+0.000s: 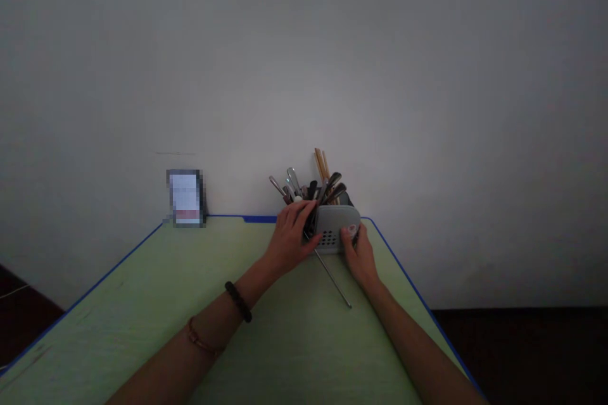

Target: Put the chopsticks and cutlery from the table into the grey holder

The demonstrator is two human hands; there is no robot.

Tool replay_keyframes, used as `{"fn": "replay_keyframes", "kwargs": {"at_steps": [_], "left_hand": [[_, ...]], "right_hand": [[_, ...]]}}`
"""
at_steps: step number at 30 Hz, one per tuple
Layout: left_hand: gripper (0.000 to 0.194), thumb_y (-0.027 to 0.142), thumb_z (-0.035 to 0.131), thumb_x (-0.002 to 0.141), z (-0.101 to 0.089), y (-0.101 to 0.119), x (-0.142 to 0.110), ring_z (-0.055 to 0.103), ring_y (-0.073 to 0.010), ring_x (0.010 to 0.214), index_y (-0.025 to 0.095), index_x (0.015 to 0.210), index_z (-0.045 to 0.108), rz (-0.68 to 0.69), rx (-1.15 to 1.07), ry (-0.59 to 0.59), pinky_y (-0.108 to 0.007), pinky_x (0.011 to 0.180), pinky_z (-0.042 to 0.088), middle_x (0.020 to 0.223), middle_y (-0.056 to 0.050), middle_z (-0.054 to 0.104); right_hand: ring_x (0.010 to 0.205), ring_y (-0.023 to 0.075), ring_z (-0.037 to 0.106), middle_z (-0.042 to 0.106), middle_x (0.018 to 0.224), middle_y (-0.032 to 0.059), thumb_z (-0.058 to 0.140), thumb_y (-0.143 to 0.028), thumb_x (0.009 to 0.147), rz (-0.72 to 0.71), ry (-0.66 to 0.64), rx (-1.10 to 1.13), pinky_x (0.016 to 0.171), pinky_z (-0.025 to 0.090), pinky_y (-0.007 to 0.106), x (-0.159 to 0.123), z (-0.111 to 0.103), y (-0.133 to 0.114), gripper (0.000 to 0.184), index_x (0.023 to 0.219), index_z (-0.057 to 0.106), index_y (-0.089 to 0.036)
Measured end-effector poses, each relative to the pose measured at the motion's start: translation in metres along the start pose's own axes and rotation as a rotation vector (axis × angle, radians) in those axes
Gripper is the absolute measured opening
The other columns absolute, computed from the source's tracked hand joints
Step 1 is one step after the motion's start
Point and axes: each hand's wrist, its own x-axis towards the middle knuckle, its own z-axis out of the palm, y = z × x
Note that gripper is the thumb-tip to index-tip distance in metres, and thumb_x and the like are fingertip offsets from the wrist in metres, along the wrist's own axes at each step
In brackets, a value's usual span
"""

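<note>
A grey cutlery holder (pixel 338 218) with rows of small holes stands at the table's far edge against the wall. Metal cutlery handles (pixel 292 180), dark handles (pixel 335 183) and wooden chopsticks (pixel 322 164) stick up out of it. My left hand (pixel 293 234) is curled around its left side, thumb in front and fingers near the rim; part of its grip is hidden. My right hand (pixel 360 254) grips the right side, with the thumb on the front face. A thin metal rod (pixel 335 281) slants from under my left thumb down toward the table.
A phone-like screen (pixel 186 199), blurred out, stands upright at the far left of the table. The green table (pixel 190 291) has a blue edge and meets a plain pale wall (pixel 304 63). Dark floor shows on both sides.
</note>
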Motion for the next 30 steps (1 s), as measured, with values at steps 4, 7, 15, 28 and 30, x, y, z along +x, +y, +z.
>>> {"fn": "replay_keyframes", "kwargs": {"at_steps": [4,7,15,28,30], "left_hand": [[0.063,0.019,0.052,0.085,0.002,-0.004,-0.006,0.042,-0.0262,0.123,0.02,0.143,0.026,0.021,-0.021,0.001,-0.045,0.104,0.037,0.131,-0.013,0.045],[0.059,0.014,0.047,0.087,0.0,-0.012,-0.007,0.042,-0.0242,0.122,0.021,0.142,0.028,0.044,-0.061,0.013,-0.044,0.105,0.037,0.129,-0.012,0.046],[0.048,0.019,0.048,0.091,0.002,-0.026,-0.013,0.043,-0.0235,0.12,0.022,0.136,0.035,0.049,-0.069,0.081,-0.045,0.104,0.037,0.125,-0.01,0.052],[0.041,0.021,0.052,0.087,-0.003,-0.027,-0.007,0.045,-0.0249,0.114,0.02,0.127,0.045,-0.063,-0.083,0.122,-0.046,0.099,0.04,0.119,-0.011,0.05],[0.043,0.021,0.054,0.086,-0.003,-0.026,-0.006,0.044,-0.0249,0.115,0.02,0.128,0.044,-0.074,-0.104,0.126,-0.046,0.099,0.04,0.12,-0.011,0.049]], "right_hand": [[0.105,0.0273,0.053,0.057,0.114,0.0176,0.038,-0.056,0.087,-0.08,0.029,-0.058,0.09,0.043,0.044,-0.001,0.0,-0.001,0.056,0.121,0.047,-0.012],[0.106,0.0295,0.049,0.052,0.113,0.0194,0.04,-0.056,0.086,-0.086,0.165,-0.196,0.09,0.041,0.048,-0.012,-0.003,-0.005,0.058,0.12,0.045,-0.01],[0.085,0.0252,0.059,0.06,0.093,0.0125,0.054,-0.04,0.084,-0.16,-0.406,-0.571,0.074,0.046,0.037,-0.072,-0.017,-0.035,0.029,0.097,0.055,-0.014],[0.07,0.0176,0.067,0.072,0.075,0.003,0.069,-0.024,0.076,-0.361,-0.358,-0.661,0.061,0.044,0.025,0.038,-0.067,-0.163,0.006,0.077,0.067,-0.018],[0.067,0.0163,0.066,0.071,0.071,0.0028,0.074,-0.023,0.071,-0.374,-0.364,-0.597,0.061,0.045,0.024,0.058,-0.062,-0.182,0.01,0.072,0.066,-0.016]]}}
